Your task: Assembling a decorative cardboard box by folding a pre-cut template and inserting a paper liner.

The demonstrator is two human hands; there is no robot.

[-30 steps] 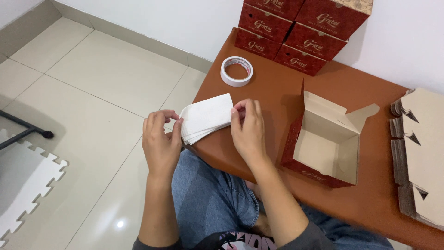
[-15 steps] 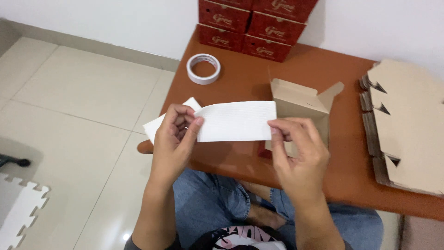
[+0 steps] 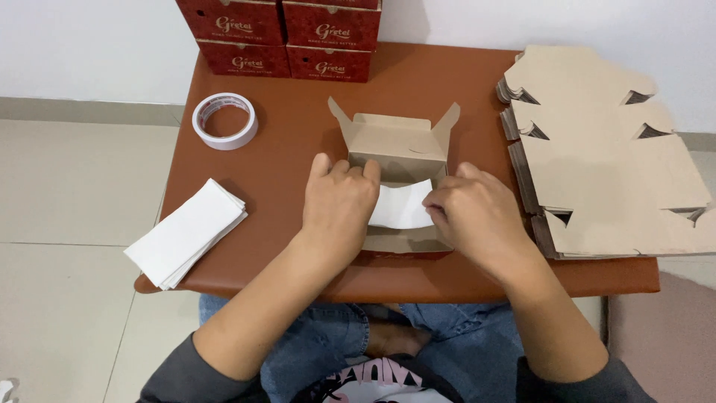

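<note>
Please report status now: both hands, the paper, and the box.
Left hand and right hand both pressing white paper into open box. Paper partly inside. Nothing in the way; spare paper stack and tape roll off left.

We list the open box as matt brown cardboard, unprinted inside, with a red printed outer face showing at its near edge. The white sheet lying in it, under the left hand and right hand, we record as thin matt paper. The pile of white sheets looks like the same paper, smooth. The flat box blanks are raw, dull cardboard. The closed red boxes show a printed card with slight sheen. The tape roll looks glossy white. The table has a smooth, satin reddish-brown top. We note blue denim at the lap and pale floor tiles, lightly glossy.
</note>
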